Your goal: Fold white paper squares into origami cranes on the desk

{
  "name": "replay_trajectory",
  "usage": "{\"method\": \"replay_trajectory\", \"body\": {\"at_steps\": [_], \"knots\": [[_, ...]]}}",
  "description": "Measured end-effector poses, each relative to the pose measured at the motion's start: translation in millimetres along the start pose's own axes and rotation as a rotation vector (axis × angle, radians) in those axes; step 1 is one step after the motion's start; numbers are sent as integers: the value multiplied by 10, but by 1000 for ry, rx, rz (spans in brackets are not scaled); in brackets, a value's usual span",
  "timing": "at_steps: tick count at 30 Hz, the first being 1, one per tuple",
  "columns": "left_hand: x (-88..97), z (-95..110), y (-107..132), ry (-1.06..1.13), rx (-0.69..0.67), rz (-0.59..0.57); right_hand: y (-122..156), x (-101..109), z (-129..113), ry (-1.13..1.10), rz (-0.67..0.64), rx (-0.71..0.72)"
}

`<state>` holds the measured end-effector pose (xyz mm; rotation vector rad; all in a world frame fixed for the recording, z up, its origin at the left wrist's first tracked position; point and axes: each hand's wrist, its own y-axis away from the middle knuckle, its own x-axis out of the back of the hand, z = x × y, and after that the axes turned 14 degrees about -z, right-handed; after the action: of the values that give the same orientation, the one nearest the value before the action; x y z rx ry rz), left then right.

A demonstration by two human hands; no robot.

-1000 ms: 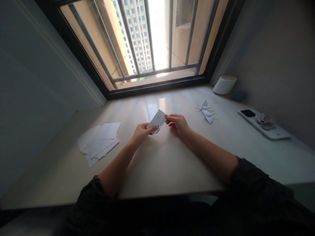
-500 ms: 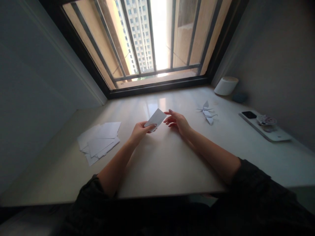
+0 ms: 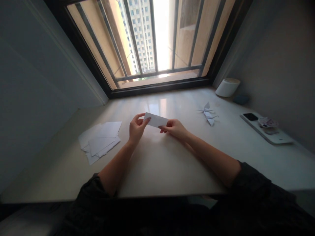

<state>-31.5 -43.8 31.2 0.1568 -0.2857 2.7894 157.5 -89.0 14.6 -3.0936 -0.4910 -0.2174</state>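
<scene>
Between my hands, a white folded piece of paper (image 3: 155, 120) is held up over the pale counter, its long side running nearly left to right. My left hand (image 3: 137, 128) pinches its left end, thumb on the near face. At the other end, my right hand (image 3: 175, 128) grips the right corner with thumb and fingers. The fingers behind the paper are partly hidden. Off to the right lie folded white paper cranes (image 3: 208, 114), close together. A loose stack of white paper sheets (image 3: 103, 141) rests on the left.
A white phone (image 3: 267, 131) with a round grip on its back lies at the right. Near the window corner stands a white cylindrical object (image 3: 227, 87) beside a dark rounded item (image 3: 241, 99). A barred window (image 3: 159, 86) borders the counter's (image 3: 157, 173) far side.
My right hand has closed on the paper's right end; before, its fingers were apart and beside it. The paper has turned from a steep slant to nearly level.
</scene>
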Motion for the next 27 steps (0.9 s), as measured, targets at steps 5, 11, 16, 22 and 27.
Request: {"method": "replay_trajectory", "body": {"at_steps": [5, 11, 16, 22, 27], "knots": [[-79, -11, 28, 36, 27, -129, 13, -69, -10, -113, 124, 40], [-116, -55, 63, -34, 10, -195, -3, -133, 26, -186, 110, 37], [-124, -33, 70, 105, 24, -192, 11, -162, 23, -212, 50, 39], [-125, 54, 87, 167, 14, -132, 40, -189, -26, -249, 13, 15], [-108, 87, 60, 177, 57, 21, 32, -207, -21, -232, 3, 2]]}}
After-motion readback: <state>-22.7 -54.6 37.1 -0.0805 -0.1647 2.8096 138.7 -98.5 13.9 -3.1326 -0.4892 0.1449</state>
